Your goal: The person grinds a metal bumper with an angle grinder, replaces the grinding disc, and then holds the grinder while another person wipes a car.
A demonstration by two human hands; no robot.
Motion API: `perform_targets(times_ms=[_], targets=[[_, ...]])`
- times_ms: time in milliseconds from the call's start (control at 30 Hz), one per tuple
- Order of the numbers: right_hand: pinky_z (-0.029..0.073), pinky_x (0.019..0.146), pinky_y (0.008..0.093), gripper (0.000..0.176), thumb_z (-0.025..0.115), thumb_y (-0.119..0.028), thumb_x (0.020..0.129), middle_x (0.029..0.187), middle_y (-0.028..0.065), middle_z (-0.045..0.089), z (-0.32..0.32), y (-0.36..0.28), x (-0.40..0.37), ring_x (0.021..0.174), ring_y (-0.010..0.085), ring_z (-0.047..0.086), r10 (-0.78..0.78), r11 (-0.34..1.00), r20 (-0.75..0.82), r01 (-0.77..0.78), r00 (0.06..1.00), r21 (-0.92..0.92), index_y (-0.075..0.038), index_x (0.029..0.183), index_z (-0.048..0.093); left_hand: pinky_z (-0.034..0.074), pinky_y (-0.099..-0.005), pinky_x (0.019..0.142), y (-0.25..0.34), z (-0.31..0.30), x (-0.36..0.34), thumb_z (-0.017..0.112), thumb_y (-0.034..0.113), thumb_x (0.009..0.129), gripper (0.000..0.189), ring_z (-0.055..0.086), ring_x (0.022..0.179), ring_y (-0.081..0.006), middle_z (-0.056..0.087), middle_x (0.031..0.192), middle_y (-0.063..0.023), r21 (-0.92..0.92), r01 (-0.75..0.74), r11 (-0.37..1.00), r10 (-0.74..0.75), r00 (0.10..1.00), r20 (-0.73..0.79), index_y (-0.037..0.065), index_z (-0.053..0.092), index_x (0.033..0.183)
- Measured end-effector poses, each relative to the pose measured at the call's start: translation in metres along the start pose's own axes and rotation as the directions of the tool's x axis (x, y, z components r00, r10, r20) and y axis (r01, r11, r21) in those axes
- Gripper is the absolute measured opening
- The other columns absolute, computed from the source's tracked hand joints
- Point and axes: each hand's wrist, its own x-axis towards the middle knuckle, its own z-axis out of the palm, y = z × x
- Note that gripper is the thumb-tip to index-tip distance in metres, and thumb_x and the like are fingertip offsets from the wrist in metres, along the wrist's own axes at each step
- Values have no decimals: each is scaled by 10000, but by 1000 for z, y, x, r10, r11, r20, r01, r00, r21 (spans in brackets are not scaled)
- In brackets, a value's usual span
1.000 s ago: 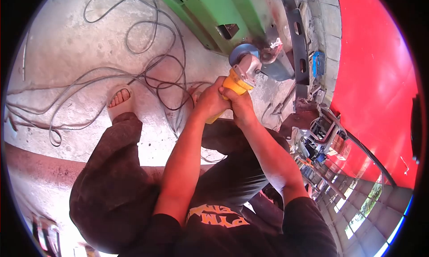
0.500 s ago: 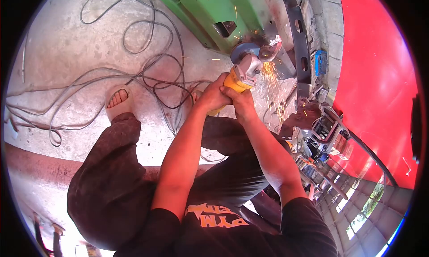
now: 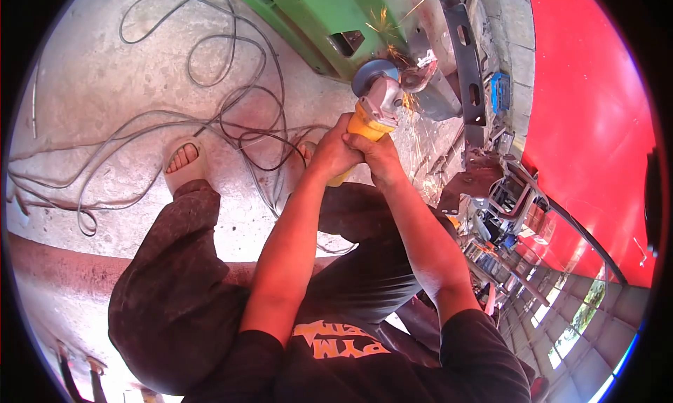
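Both my hands are wrapped round the yellow body of an angle grinder (image 3: pixel 371 123). My left hand (image 3: pixel 335 151) grips it from the left side, and my right hand (image 3: pixel 378 156) closes on it from the right. The grinder's disc (image 3: pixel 373 76) is at the lower edge of a green metal part (image 3: pixel 357 17), beside a bracket-like piece (image 3: pixel 420 75). Sparks fly up over the green metal and down to the right of the grinder head. Exactly where the disc touches is hard to make out.
A dark cable (image 3: pixel 231 115) lies in loops on the concrete floor near my sandalled foot (image 3: pixel 184 161). A dark slotted metal bar (image 3: pixel 468 66), a blue object (image 3: pixel 500 92) and cluttered metal parts (image 3: pixel 508 193) are to the right, before a large red panel (image 3: pixel 589 137).
The grinder head has shifted slightly left and up. The spark stream below is thinner, while more sparks burst upward over the green metal. Both hands keep their grip.
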Motion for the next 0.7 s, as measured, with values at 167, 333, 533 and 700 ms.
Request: perform_targets(times_ms=[167, 333, 533, 700], targets=[[504, 874, 340, 472, 777, -67, 773, 1080, 92, 664, 3, 4, 0, 979, 200, 646, -43, 999, -44, 42, 998, -33, -5, 1186, 559, 488, -415, 907, -17, 5, 10, 789, 228, 658, 722, 619, 1087, -366, 643, 1133, -188, -97, -68, 993, 70, 997, 17, 83, 445, 1276], [507, 866, 337, 452, 765, -53, 775, 1077, 92, 664, 5, 4, -4, 976, 194, 645, -54, 998, -47, 53, 997, -23, -1, 1177, 565, 489, -404, 904, -9, -1, 6, 795, 223, 655, 724, 626, 1079, -345, 646, 1125, -176, -141, -44, 989, 57, 994, 90, 74, 446, 1272], [497, 891, 338, 477, 758, -63, 779, 1101, 90, 652, -3, -1, -3, 1000, 192, 635, -12, 1000, -9, 11, 1000, -23, -6, 1203, 548, 488, -415, 903, -9, 8, 3, 788, 244, 664, 718, 618, 1095, -366, 643, 1141, -185, -69, -15, 998, 16, 1000, 12, 94, 436, 1272], [480, 921, 345, 534, 768, -71, 764, 1131, 104, 638, -1, -3, -4, 1036, 198, 619, 2, 1000, -16, -2, 1000, 0, -4, 1233, 522, 485, -422, 906, -10, 9, 3, 779, 252, 674, 721, 611, 1103, -381, 641, 1150, -194, -60, -25, 998, 25, 1000, 5, 107, 425, 1286]])
